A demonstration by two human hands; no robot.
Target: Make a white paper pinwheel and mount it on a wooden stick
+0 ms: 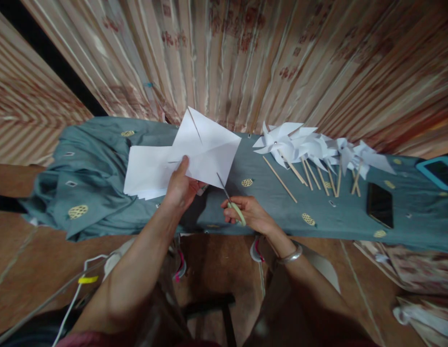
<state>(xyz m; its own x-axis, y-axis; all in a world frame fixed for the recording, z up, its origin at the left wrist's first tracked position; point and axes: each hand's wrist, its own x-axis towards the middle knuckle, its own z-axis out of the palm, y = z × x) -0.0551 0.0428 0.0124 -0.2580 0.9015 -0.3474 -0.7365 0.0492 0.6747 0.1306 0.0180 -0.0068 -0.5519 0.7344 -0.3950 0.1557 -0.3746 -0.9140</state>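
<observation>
My left hand [182, 185] grips a square sheet of white paper [212, 142] by its left part, thumb on top. Slits run inward from the sheet's corners, and crease lines cross its middle. In my right hand [247, 212] is a pair of scissors with pale green handles [238, 214]. The blades [224, 187] reach the sheet's lower right corner. Partly behind my left hand, a stack of white paper [147, 168] lies on the cloth.
Several white paper pinwheels [285, 140] on wooden sticks lie on the grey-green cloth [278, 219]. A loose wooden stick [279, 179] lies beside them. Farther right are a black phone [380, 205] and a blue-framed object [439, 171]. A pleated curtain [227, 62] hangs behind.
</observation>
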